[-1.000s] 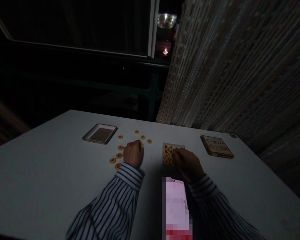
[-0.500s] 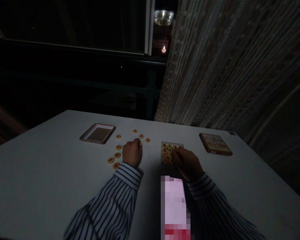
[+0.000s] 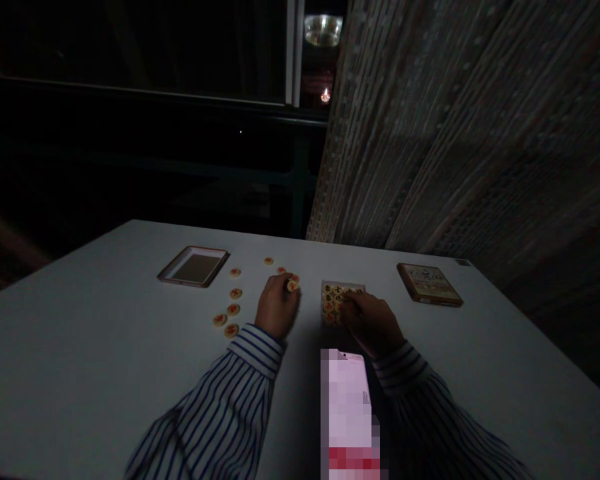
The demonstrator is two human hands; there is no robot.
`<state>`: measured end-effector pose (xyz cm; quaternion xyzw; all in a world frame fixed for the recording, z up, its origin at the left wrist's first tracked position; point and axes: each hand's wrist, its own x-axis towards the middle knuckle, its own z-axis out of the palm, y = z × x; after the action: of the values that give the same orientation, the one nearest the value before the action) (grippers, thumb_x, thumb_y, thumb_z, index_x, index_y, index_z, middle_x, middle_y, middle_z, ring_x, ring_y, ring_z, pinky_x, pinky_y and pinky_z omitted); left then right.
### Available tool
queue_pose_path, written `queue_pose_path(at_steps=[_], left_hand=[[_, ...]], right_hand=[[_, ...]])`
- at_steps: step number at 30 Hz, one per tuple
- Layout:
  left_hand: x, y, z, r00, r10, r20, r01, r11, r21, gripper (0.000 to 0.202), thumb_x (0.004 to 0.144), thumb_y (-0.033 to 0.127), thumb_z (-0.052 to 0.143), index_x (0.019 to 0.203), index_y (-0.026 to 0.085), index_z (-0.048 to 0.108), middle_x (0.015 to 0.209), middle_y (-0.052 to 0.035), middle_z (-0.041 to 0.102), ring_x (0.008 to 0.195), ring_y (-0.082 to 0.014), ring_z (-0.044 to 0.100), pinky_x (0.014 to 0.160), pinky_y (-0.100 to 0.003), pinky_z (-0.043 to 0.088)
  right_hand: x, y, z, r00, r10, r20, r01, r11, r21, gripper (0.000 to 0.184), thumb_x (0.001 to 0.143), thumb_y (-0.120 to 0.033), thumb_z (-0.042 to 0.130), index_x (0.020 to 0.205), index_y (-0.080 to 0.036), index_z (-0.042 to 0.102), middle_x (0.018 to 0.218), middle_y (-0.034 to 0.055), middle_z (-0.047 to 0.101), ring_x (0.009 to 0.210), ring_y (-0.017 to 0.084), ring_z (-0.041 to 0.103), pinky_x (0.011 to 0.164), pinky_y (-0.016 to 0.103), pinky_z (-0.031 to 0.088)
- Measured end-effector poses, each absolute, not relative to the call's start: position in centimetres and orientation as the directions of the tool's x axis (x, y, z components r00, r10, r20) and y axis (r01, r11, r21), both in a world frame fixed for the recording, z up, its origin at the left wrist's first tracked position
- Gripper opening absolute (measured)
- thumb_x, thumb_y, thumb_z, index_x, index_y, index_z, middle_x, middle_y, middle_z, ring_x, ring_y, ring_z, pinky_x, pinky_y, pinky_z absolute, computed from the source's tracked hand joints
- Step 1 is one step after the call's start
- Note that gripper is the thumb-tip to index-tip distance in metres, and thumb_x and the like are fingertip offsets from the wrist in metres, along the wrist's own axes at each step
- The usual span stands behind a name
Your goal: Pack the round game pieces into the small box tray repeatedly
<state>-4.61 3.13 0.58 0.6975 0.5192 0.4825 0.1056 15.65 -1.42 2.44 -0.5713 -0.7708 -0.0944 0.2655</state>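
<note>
My left hand (image 3: 277, 305) is closed in a pinch on a round Chinese chess piece (image 3: 293, 286) with a red character, held tilted at the fingertips. Another red piece shows partly behind it. To the left and beyond this hand, several loose Chinese chess pieces (image 3: 235, 293) lie flat on the table. My right hand (image 3: 375, 325) bends over a small clear tray (image 3: 323, 304) filled with rows of pieces, black characters at the back and red nearer me. Its fingers are closed at the tray's right part; what they grip is hidden.
All this lies on a white table (image 3: 110, 360). A shallow open box part (image 3: 166, 275) stands at the far left, and a printed box lid (image 3: 429, 285) at the right. A lit phone (image 3: 350, 393), partly blurred out, lies between my forearms. A string curtain (image 3: 405, 133) hangs behind.
My left hand has moved a little right and turned, so the piece at its fingertips now shows its face. My right hand stays at the tray, its fingers shifted slightly left.
</note>
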Motion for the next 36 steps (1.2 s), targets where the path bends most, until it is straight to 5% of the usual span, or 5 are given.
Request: queue_pose_path(at_steps=[18,36], left_hand=[[-1.6,1.2,0.2,0.031,0.893,0.449,0.293,-0.438,0.850,0.027,0.072,0.023,0.057,0.098,0.016,0.054,0.090,-0.0057,0.061,0.072,-0.0119,0.060,0.068,-0.026,0.051],[-0.7,-0.5,0.6,0.169,0.847,0.503,0.395,-0.526,0.753,0.025,0.074,0.026,0.056,0.097,0.017,0.058,0.091,-0.0057,0.065,0.080,-0.0141,0.060,0.074,-0.028,0.050]], right_hand=[[16.6,-2.0,2.9,-0.182,0.827,0.531,0.935,0.313,-0.167,0.025,0.081,-0.029,0.042,0.094,-0.018,0.060,0.083,0.0065,0.065,0.076,0.017,0.057,0.065,0.028,0.038],[16.6,-2.9,2.5,-0.170,0.780,0.602,0.907,0.363,-0.215,0.026,0.083,-0.030,0.039,0.084,-0.018,0.061,0.078,0.0055,0.065,0.072,0.015,0.056,0.066,0.028,0.037]])
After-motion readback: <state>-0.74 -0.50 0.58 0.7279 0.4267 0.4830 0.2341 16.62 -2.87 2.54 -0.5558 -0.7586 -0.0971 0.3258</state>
